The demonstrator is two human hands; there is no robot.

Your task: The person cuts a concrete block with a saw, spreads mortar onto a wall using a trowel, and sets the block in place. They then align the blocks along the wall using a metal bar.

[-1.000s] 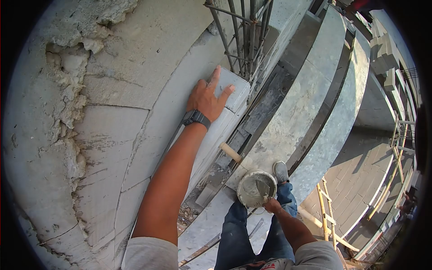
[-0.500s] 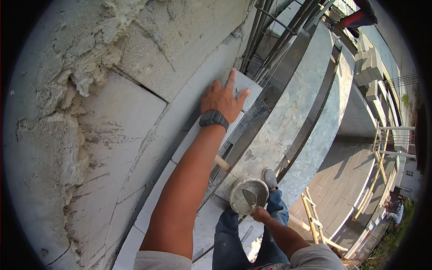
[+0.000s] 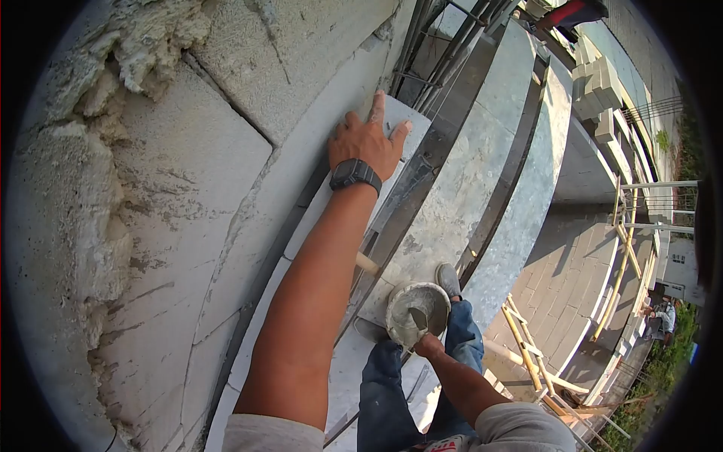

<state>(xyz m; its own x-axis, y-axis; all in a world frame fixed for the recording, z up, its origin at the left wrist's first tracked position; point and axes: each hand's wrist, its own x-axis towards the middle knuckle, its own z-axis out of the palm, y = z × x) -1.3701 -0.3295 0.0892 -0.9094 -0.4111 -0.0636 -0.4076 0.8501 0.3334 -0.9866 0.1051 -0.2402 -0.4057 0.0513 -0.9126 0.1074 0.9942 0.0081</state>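
My left hand (image 3: pixel 367 142), with a black watch at the wrist, lies with its fingers spread on the end of a pale grey block (image 3: pixel 416 126) beside the wall. Lower down, my right hand (image 3: pixel 429 345) is closed around the handle of a trowel (image 3: pixel 419 318). The trowel's blade is tilted down inside a round bucket (image 3: pixel 397 295) crusted with grey mortar. That bucket is between my legs, close to my shoes. How deep the blade sits in the mortar is hard to make out.
A rough block wall (image 3: pixel 203 158) rises on my left. Metal bars (image 3: pixel 444 53) stand beyond my left hand. Long grey planks (image 3: pixel 482 151) run past my feet, with a drop to a paved floor (image 3: pixel 557 279). A bamboo frame (image 3: pixel 521 339), stacked blocks (image 3: pixel 596 81) and other people are further off.
My right hand has shifted slightly, and the trowel's blade has turned from lying broad over the bucket to pointing down into it. My left hand stays on the block. The view has shifted slightly.
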